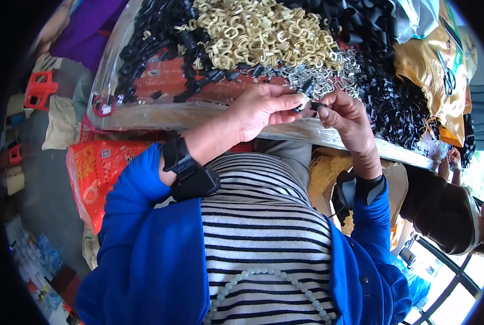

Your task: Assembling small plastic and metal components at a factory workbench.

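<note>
Just above the table's near edge, my left hand pinches a small cream-and-black plastic fitting between thumb and fingers. Close beside it, my right hand is closed on a small black plastic piece, which meets or nearly meets the fitting; contact is too small to make out. Beyond my hands lies a heap of cream C-shaped plastic parts. Bent metal wire clips are scattered between that heap and my right hand. Small black plastic parts spread along the right, with more black parts at the left.
Clear film wraps the table's edge. Scissors lie on an orange-gold bag at the right. A red sack hangs at the near left, and red plastic items stand farther left. Another person works at the right.
</note>
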`<state>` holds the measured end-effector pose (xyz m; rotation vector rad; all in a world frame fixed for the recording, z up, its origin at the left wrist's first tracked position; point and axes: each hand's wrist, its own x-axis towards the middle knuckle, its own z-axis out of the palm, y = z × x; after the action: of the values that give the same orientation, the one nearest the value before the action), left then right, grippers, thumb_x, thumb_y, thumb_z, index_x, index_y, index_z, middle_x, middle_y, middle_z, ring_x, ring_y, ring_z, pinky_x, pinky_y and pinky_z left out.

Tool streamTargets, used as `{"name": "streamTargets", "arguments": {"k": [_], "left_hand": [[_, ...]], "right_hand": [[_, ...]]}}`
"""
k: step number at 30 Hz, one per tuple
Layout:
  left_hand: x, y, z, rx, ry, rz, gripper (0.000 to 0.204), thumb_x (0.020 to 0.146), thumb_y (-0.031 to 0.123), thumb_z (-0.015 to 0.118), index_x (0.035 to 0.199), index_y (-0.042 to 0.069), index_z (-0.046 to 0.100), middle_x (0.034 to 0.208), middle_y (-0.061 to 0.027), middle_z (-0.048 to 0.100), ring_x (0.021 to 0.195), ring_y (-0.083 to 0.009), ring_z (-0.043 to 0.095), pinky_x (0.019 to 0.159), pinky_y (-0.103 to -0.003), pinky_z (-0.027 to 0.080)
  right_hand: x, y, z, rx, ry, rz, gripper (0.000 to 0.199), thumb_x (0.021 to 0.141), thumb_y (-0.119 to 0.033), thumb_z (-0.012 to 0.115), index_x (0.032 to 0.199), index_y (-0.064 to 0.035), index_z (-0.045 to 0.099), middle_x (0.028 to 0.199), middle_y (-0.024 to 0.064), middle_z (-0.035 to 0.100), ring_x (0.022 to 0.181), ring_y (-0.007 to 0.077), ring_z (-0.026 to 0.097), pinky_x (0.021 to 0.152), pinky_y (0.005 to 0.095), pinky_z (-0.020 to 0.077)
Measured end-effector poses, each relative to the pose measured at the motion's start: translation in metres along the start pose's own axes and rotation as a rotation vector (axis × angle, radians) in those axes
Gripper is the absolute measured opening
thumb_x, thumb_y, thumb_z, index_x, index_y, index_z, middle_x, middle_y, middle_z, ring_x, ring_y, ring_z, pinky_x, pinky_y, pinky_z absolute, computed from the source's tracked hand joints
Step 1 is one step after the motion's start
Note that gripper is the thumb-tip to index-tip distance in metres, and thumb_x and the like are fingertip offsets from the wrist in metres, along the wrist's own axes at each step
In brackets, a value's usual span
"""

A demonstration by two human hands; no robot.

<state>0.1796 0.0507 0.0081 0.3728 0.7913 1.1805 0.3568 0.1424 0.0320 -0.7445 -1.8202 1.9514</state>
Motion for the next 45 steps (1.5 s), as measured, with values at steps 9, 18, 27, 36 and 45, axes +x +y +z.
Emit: {"name": "streamTargets", "arguments": {"k": [9,18,27,36,45], "left_hand": [[-0.002,-0.004,-0.005,-0.003,0.002,-0.055,0.02,0.081,0.019,0.051,0.095,0.005,0.055,0.086,-0.003,0.057,0.078,-0.0116,0.056,0.068,-0.021,0.046],[-0.002,-0.005,-0.002,0.055,-0.096,-0.176,0.024,0.084,0.023,0.045,0.094,0.004,0.053,0.083,-0.0033,0.057,0.077,-0.0102,0.055,0.066,-0.022,0.047],[0.006,0.007,-0.017,0.152,-0.1,-0.064,0.023,0.083,0.021,0.048,0.092,0.001,0.054,0.077,-0.0034,0.056,0.069,-0.0091,0.055,0.06,-0.02,0.046],[0.006,0.012,-0.022,0.138,-0.017,0.027,0.021,0.08,0.019,0.052,0.092,0.002,0.055,0.076,-0.003,0.056,0.065,-0.0071,0.053,0.056,-0.018,0.044],[-0.004,0.022,-0.029,0.042,0.131,-0.004,0.024,0.08,0.017,0.052,0.099,0.004,0.053,0.081,-0.0045,0.058,0.063,-0.0063,0.051,0.051,-0.016,0.041]], "right_hand": [[0.007,0.008,0.039,-0.448,0.288,-0.299,0.019,0.071,-0.009,0.063,0.084,0.0001,0.052,0.066,0.0005,0.051,0.055,0.0072,0.045,0.05,0.0207,0.0382],[0.004,0.015,0.039,-1.09,0.323,-0.811,0.032,0.057,-0.019,0.07,0.08,-0.0028,0.055,0.062,0.005,0.047,0.052,0.0161,0.046,0.046,0.0273,0.0381],[0.024,0.002,0.001,-1.054,0.439,-0.741,0.02,0.062,-0.006,0.065,0.079,-0.0026,0.055,0.063,0.0057,0.049,0.051,0.0179,0.047,0.045,0.0266,0.0381],[0.12,0.023,-0.133,-1.667,0.559,-0.376,0.034,0.065,-0.016,0.06,0.098,-0.0098,0.051,0.092,0.0035,0.051,0.088,0.0231,0.047,0.07,0.0349,0.0368],[0.126,0.022,-0.141,-1.718,0.562,-0.283,0.047,0.067,-0.02,0.059,0.111,-0.0107,0.045,0.099,0.0081,0.051,0.088,0.0214,0.047,0.072,0.0312,0.037]]}}
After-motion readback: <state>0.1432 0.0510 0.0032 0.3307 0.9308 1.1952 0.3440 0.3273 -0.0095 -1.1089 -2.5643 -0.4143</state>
